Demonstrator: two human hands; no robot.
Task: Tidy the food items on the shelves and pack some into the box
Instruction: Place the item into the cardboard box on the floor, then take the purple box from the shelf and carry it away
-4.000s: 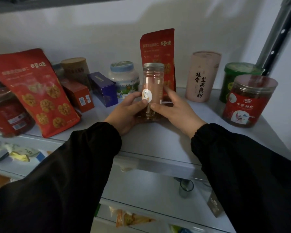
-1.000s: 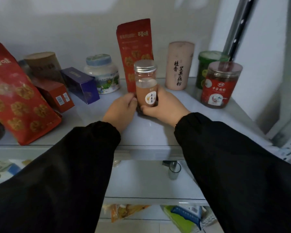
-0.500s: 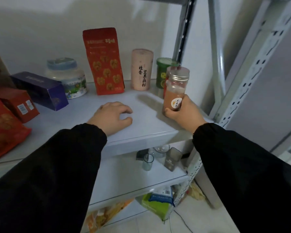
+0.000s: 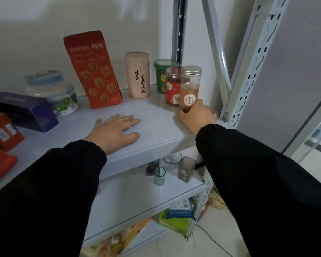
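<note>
Placing step: my right grip clasps tea jar beside red-label jar (shelf end); left grip flat, empty. Next: release upright.

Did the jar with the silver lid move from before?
Yes. The jar moved right along the shelf: it stood in front of the red pouch, now the right hand holds it by the red-labelled jar at the right end.
</note>
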